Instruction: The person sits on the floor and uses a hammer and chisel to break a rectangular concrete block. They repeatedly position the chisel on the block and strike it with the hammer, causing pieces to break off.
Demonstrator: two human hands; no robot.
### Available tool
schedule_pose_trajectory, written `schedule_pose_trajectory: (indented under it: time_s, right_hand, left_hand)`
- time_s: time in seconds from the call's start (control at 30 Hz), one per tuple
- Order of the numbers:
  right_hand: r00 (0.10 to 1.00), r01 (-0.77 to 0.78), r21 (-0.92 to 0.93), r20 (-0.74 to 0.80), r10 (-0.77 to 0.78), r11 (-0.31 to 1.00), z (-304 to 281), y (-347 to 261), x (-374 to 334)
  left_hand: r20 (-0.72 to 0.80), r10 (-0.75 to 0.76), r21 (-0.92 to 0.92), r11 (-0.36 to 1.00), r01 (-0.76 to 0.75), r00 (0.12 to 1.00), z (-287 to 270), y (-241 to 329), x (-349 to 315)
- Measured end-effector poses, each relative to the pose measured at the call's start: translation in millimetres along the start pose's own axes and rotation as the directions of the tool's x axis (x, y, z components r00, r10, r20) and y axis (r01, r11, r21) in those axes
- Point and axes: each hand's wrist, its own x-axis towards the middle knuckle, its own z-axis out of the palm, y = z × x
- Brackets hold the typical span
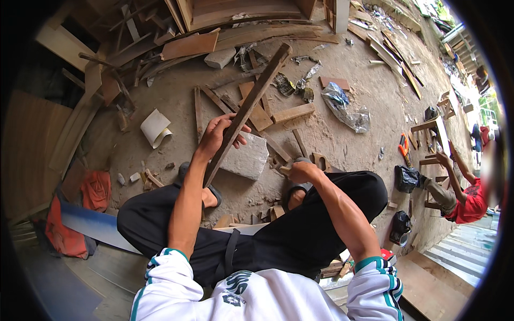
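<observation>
Above the middle of the dirt floor (176, 104), the left forearm reached forward from the white sleeve, its hand (218, 136) clamped round a long wooden strip (249, 109), thumb on one side and fingertips showing on the other; the strip slanted from beside the left shin up toward the floor's far edge, passing over the left side of a pale block (246, 156). The right forearm angled inward over the right leg, its hand (303, 171) curled low near the block's right edge; what its grip was closed on, if anything, I could not tell.

Toward the floor's right edge sat a black plastic bag (407, 179), its contents hidden; nearer the middle lay a crumpled clear plastic bag (347, 109), bluish at one end; along the far edge stood an open-fronted wooden box (246, 12).

Straight and square-edged, the strip was dark brown; the block was rough, chunky and flat-topped; wood offcuts (293, 113) lay scattered beyond it, some reddish, some paler; a curled whitish sheet (156, 128) rested toward the floor's left edge; at the far right, a co-worker in a red shirt (471, 202) reached toward a wooden frame (440, 131).
</observation>
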Motion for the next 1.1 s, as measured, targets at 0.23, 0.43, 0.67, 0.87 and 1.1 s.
schedule_pose_trajectory:
  time_s: [0.23, 0.43, 0.67, 0.87, 1.1]
  right_hand:
    - [0.964, -0.126, 0.330, -0.184, 0.194, 0.935, 83, 17, 63]
    - [0.951, -0.068, 0.524, -0.224, 0.215, 0.849, 137, 3, 72]
    - [0.981, -0.171, 0.483, 0.001, 0.195, 0.859, 126, 7, 67]
    - [0.951, -0.283, 0.512, 0.042, 0.306, 0.811, 119, 9, 70]
    - [0.936, -0.342, 0.521, 0.116, 0.332, 0.782, 103, 4, 66]
  left_hand:
    - [0.019, -0.053, -0.133, 0.990, 0.055, 0.998, 6, 11, -16]
    - [0.005, -0.157, -0.309, 0.939, 0.151, 0.988, 0, 16, -26]
    - [-0.002, -0.131, -0.459, 0.881, 0.115, 0.991, -1, 16, -24]
    - [0.027, -0.113, -0.494, 0.862, 0.111, 0.993, 10, 15, -17]
    - [0.087, -0.101, -0.482, 0.866, 0.130, 0.991, 14, 18, -19]
